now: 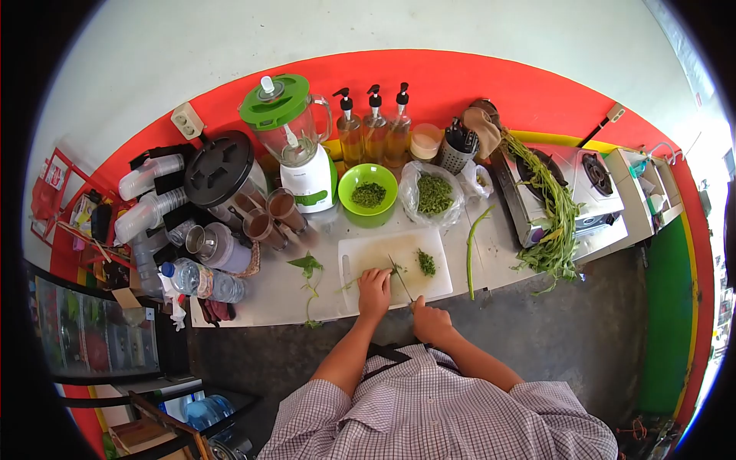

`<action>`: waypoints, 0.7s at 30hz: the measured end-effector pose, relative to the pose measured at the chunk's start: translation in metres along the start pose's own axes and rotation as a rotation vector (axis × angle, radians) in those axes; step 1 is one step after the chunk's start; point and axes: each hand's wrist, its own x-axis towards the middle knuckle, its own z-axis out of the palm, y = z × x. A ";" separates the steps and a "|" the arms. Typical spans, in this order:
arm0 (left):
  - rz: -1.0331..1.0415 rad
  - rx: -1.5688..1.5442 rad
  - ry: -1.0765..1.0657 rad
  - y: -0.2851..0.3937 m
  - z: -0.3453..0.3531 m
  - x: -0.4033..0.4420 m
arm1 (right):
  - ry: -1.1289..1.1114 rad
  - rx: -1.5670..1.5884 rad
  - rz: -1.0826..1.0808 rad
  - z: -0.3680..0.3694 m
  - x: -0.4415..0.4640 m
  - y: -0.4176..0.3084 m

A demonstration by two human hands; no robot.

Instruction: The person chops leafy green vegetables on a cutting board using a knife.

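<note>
On the white cutting board point(360, 253), my left hand point(375, 293) is closed with its fingers bunched over a green stem point(349, 286), whose end pokes out to the left. My right hand point(432, 322) grips the handle of a knife point(401, 277) at the board's front edge. The blade slants away to the upper left, beside my left fingertips. Bits of cut green lie by the blade. A small heap of chopped greens point(426, 263) rests on the board's right part.
Behind the board stand a green bowl point(368, 212) and a plastic bag point(435, 201), both with chopped greens. A blender point(295, 146) and pump bottles point(375, 130) line the wall. Leafy stalks point(558, 211) drape over the gas stove point(594, 176). A long stem point(471, 257) lies right of the board.
</note>
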 end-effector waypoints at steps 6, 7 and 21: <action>-0.051 0.046 0.068 0.007 0.002 0.002 | -0.048 0.011 0.003 -0.012 0.009 -0.001; -0.079 0.021 0.064 0.006 0.003 0.002 | -0.071 0.005 0.002 -0.021 0.003 -0.004; -0.233 -0.013 0.116 0.005 0.007 0.011 | -0.014 0.016 0.044 0.008 0.007 -0.004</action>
